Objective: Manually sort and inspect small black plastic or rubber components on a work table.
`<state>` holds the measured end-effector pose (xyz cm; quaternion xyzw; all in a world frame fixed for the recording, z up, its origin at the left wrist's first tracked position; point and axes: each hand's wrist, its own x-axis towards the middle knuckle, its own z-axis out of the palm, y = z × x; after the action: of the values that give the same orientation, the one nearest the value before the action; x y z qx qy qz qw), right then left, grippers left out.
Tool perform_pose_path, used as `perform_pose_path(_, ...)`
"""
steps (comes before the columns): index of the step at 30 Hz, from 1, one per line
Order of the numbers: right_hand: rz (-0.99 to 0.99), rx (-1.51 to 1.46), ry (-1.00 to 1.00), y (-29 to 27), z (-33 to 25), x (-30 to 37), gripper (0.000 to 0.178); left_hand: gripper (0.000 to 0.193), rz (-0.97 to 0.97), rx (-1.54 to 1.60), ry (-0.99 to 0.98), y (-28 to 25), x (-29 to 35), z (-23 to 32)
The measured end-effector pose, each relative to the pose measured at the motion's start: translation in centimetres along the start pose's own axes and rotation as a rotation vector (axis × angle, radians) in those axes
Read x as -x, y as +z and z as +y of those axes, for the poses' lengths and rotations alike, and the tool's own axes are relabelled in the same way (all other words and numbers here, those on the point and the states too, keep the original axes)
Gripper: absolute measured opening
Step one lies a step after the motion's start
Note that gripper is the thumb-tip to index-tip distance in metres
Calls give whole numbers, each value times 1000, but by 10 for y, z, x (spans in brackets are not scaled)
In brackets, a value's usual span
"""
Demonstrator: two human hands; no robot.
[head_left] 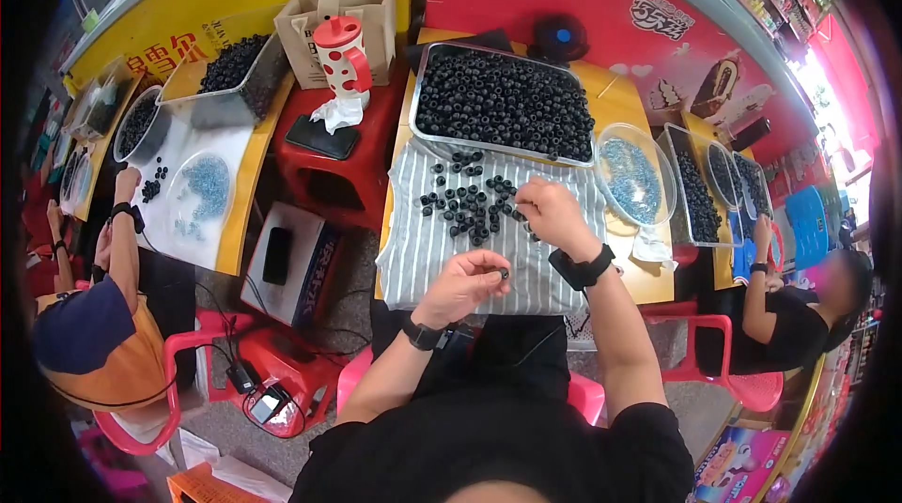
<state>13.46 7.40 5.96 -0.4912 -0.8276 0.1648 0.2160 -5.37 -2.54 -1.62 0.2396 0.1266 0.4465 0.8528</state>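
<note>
My left hand [466, 283] is in front of the striped cloth, its thumb and fingers pinching a small black ring-shaped piece [505, 273]. Farther off and to the right, my right hand [552, 212] has its fingers drawn together at the right edge of a loose scatter of black ring-shaped pieces [473, 209]; what its fingertips hold, if anything, is hidden. The scatter lies on a grey-and-white striped cloth [411, 263]. Behind it, a clear rectangular tub [413, 118] is heaped with more of the black pieces.
Right of the cloth sits a round clear tub [671, 185] of small pale-blue pieces. A red stool [315, 165] at the left carries a phone [322, 138], a dotted cup [340, 57] and a paper bag [381, 19]. Other people work at tables on both sides.
</note>
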Motion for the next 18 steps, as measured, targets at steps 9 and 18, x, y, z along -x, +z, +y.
perform_pose_path(9,-12,115,6,11,0,-14,10,19,-7,7,3,-2,-1,-1)
perform_pose_path(18,22,64,72,1,8,-1,10,19,-12,-6,12,-1,0,-2)
